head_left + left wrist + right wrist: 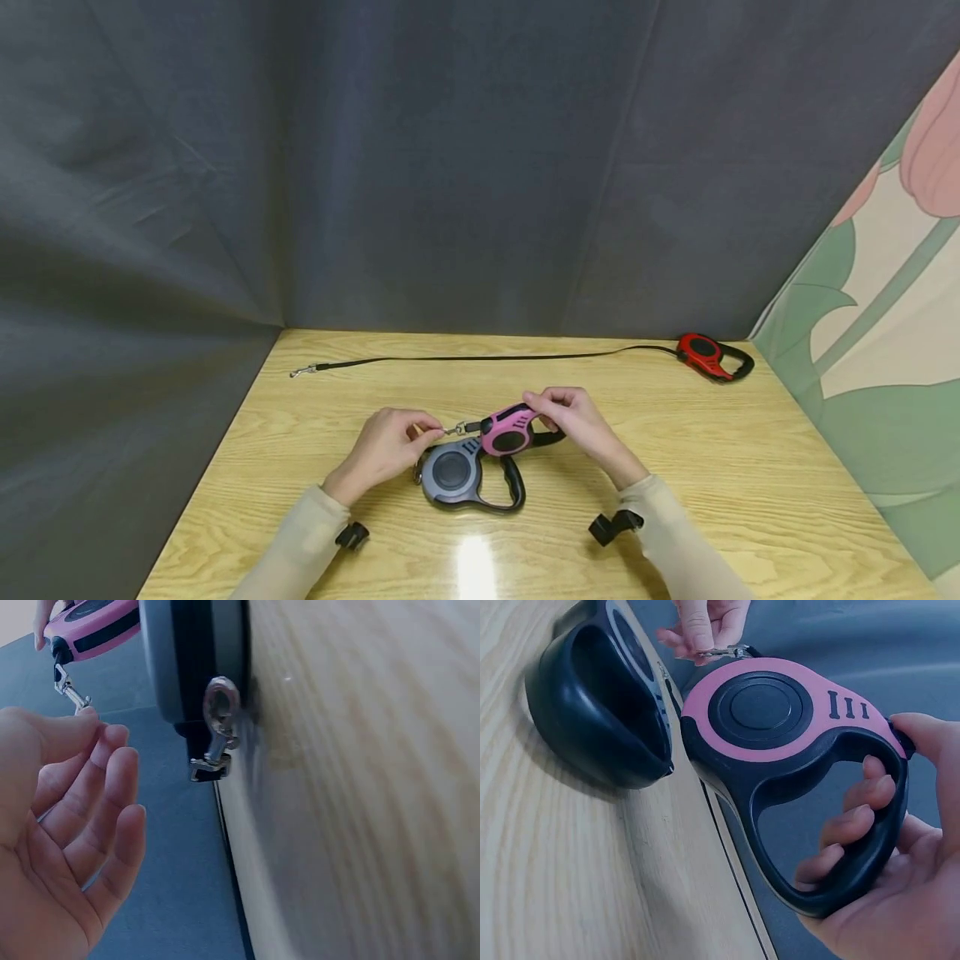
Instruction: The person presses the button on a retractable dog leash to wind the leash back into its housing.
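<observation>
The left hand (pixel 386 446) pinches the metal clip (pixel 454 430) of the pink leash (pixel 508 430), barely drawn out; most of the pull seems left. The right hand (pixel 573 419) wraps its grip round the handle. The leash hovers just above the grey leash (pixel 457 475) on the surface (pixel 750 467), long axis left-right, clip end pointing left.
</observation>
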Motion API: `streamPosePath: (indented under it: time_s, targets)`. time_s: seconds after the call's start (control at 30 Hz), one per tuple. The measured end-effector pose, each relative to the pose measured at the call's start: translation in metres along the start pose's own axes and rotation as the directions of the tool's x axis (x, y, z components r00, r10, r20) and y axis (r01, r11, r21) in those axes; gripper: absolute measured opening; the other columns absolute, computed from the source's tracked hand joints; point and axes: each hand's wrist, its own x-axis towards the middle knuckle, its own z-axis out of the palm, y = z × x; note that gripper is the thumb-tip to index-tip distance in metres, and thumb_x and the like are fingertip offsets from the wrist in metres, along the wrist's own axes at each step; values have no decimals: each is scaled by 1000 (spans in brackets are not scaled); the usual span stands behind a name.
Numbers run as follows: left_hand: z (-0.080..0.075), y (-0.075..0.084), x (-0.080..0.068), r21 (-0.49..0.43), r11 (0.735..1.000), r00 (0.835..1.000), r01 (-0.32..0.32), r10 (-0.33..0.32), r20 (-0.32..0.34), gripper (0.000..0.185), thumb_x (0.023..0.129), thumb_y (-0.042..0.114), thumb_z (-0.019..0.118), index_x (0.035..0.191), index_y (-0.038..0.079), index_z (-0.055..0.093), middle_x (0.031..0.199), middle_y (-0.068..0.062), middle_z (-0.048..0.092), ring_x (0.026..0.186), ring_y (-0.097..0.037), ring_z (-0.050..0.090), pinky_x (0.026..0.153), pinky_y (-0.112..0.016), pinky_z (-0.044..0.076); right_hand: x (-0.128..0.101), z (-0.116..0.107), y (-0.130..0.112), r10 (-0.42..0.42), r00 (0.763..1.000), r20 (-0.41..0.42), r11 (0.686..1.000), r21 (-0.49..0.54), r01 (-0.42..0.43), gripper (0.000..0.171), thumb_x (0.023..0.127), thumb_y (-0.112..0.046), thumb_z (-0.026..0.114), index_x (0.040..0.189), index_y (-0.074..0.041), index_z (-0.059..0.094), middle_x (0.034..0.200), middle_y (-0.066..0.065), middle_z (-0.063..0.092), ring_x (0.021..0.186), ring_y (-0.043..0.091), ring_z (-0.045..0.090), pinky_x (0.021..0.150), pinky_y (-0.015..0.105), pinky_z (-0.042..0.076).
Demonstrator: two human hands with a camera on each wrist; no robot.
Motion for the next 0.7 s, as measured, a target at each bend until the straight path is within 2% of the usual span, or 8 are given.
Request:
streamPosePath:
  time_s: [0.13,0.27,0.37,0.5,0.6,0.7]
  targets:
    - [0,7,2,32,998,998,-47,48,-32,7,96,29,81,101,26,85,90,16,79,72,4,64,65,-22,48,-5,-7,-1,35,999,1,999,33,-35,48,105,-33,67,74,0,53,64,2,46,65,14,41,64,25,31]
    - [2,22,5,6,998,996,-64,64,-64,17,97,31,80,111,21,83,101,10,82,83,-7,72,67,-24,50,-8,-13,0,68,998,2,996,59,-68,48,107,-35,65,71,-7,51,63,-1,47,63,12,40,64,25,30]
    - [6,39,6,-69,995,997,-67,64,-36,29,98,33,78,125,21,79,117,5,81,99,-15,75,77,-29,56,-10,-16,-1,83,996,18,991,100,-84,46,107,-36,64,71,-10,53,62,-3,47,62,12,42,64,25,32]
    - [16,61,10,-203,978,996,-54,67,57,43,102,38,74,141,19,69,136,0,73,117,-20,71,93,-39,59,-12,-18,-4,104,993,52,979,173,-111,42,108,-36,63,74,-12,58,63,-5,48,62,12,43,63,24,34]
    - [26,71,16,-287,957,993,-49,78,88,46,104,37,71,144,16,65,138,-5,72,116,-22,72,92,-38,60,-12,-18,-6,124,990,64,967,218,-135,40,108,-37,63,77,-12,61,64,-6,49,61,10,44,61,23,35]
    - [33,75,24,-323,945,995,-45,72,72,42,104,32,72,141,15,67,130,-8,76,106,-23,75,84,-32,60,-11,-17,-6,130,990,49,958,250,-138,42,110,-40,58,82,-9,61,67,-4,53,62,9,48,62,22,39]
